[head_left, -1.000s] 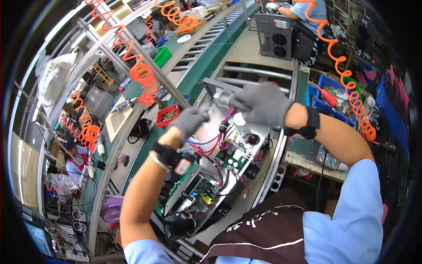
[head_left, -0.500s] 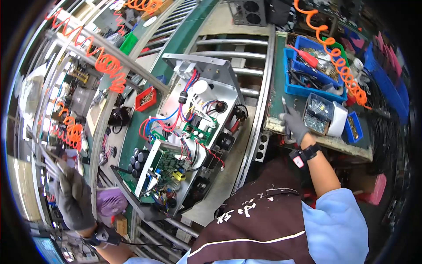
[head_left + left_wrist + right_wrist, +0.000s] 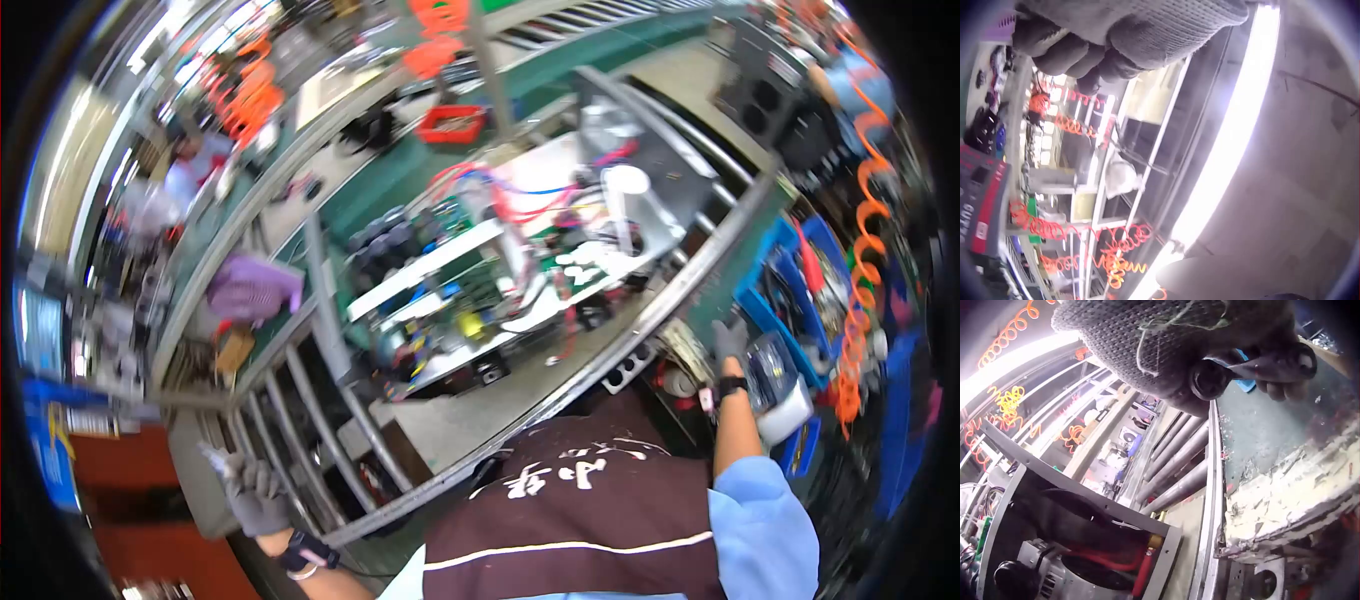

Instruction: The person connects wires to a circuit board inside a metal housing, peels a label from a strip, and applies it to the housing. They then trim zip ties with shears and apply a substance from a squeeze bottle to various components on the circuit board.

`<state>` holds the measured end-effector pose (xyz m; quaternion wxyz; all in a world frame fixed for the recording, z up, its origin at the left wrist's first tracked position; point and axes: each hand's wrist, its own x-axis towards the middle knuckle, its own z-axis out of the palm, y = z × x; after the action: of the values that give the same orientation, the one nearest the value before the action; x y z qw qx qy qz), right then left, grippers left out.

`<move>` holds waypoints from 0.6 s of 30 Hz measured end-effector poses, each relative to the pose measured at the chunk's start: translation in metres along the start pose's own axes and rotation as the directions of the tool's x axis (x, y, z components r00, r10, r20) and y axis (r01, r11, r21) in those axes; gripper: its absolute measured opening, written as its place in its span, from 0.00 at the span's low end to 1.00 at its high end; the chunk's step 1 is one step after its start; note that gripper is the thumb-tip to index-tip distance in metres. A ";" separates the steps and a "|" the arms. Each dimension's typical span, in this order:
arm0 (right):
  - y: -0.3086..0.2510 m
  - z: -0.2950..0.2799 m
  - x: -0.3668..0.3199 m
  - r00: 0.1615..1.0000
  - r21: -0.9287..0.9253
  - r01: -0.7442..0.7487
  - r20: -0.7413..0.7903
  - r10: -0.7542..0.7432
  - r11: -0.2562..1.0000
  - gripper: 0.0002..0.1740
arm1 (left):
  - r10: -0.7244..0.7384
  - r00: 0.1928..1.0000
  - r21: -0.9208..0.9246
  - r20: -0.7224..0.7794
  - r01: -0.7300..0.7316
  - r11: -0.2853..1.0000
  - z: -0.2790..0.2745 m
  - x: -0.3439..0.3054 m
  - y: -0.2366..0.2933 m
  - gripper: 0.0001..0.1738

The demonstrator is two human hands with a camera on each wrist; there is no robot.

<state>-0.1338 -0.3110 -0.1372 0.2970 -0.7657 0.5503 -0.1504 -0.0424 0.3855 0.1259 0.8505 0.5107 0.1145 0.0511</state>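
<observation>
My gloved left hand (image 3: 258,497) is low at the left, beyond the roller conveyor, fingers loosely bent. A small blurred whitish strip (image 3: 213,458) shows at its fingertips. In the left wrist view the gloved fingers (image 3: 1072,53) curl, with no thing visible between them. My gloved right hand (image 3: 731,338) is over the right bench by the blue bin (image 3: 765,300). The right wrist view shows it gripping a dark tool (image 3: 1266,367) with rounded ends; its kind is not clear. An opened metal housing (image 3: 655,135) with circuit boards, wires and a white cylinder (image 3: 627,181) lies between the hands.
Conveyor rollers (image 3: 312,425) run beneath the housing. A red parts bin (image 3: 450,124) and purple fan (image 3: 250,290) stand at the left. An orange coiled hose (image 3: 868,215) hangs over the right bench. Another person in blue (image 3: 862,100) is at the far right.
Both hands have left the housing's wires. The left hand has dropped to the lower left, and the right has reached the bench by the blue bin. The head view has turned left.
</observation>
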 end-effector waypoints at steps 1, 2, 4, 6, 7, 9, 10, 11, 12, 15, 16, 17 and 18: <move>0.015 0.010 0.013 0.999 -0.071 0.042 -0.011 -0.043 0.997 0.29 | -0.079 0.996 -0.055 -0.040 0.076 0.996 -0.021 -0.015 -0.003 0.13; 0.019 0.015 0.019 0.989 0.061 0.141 0.032 -0.143 0.988 0.24 | -0.086 0.952 0.032 -0.294 0.099 0.995 -0.028 -0.026 -0.012 0.12; 0.054 0.035 0.041 0.974 0.135 0.204 0.068 -0.214 0.970 0.19 | -0.193 0.921 -0.146 -0.338 0.152 0.978 -0.060 -0.029 -0.031 0.11; 0.141 0.091 0.109 0.989 0.463 0.133 -0.002 -0.149 0.876 0.20 | -0.266 0.839 -0.193 -0.474 0.196 0.961 -0.065 -0.038 -0.041 0.10; 0.127 0.078 0.102 0.987 0.295 -0.128 0.135 0.091 0.947 0.25 | -0.281 0.896 -0.278 -0.343 0.189 0.942 -0.103 -0.034 -0.058 0.10; 0.087 0.059 0.076 0.969 0.052 -0.240 0.069 0.236 0.969 0.36 | -0.321 0.894 -0.294 -0.312 0.231 0.928 -0.126 -0.036 -0.071 0.11; 0.060 0.044 0.056 0.967 -0.075 -0.242 0.060 0.247 0.967 0.38 | -0.359 0.907 -0.284 -0.221 0.292 0.913 -0.149 -0.035 -0.080 0.11; 0.043 0.036 0.042 0.964 -0.204 -0.247 0.044 0.261 0.947 0.40 | -0.447 0.844 -0.325 -0.297 0.351 0.878 -0.161 -0.030 -0.088 0.11; 0.049 0.042 0.050 0.966 -0.209 -0.241 0.042 0.254 0.948 0.40 | -0.495 0.810 -0.285 -0.314 0.417 0.863 -0.171 -0.024 -0.097 0.10; 0.062 0.043 0.055 0.989 -0.491 -0.140 -0.024 0.147 0.860 0.42 | -0.660 0.707 -0.127 -0.254 0.652 0.748 -0.197 -0.003 -0.123 0.06; 0.069 0.042 0.064 0.997 -0.443 -0.062 0.014 0.076 0.894 0.40 | -0.631 0.643 0.025 -0.434 0.709 0.705 -0.212 0.004 -0.145 0.07; 0.078 0.041 0.070 0.999 -0.393 0.014 0.046 0.005 0.919 0.39 | -0.554 0.580 0.167 -0.598 0.765 0.621 -0.209 0.010 -0.156 0.08; 0.076 0.037 0.062 0.993 -0.294 0.113 0.052 -0.102 0.949 0.35 | -0.519 0.560 0.282 -0.646 0.807 0.519 -0.217 0.014 -0.168 0.09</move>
<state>-0.1488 -0.3751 -0.2192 0.1800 -0.8329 0.5188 -0.0683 -0.0872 0.4946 -0.1222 0.5547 0.6131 0.5257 -0.2000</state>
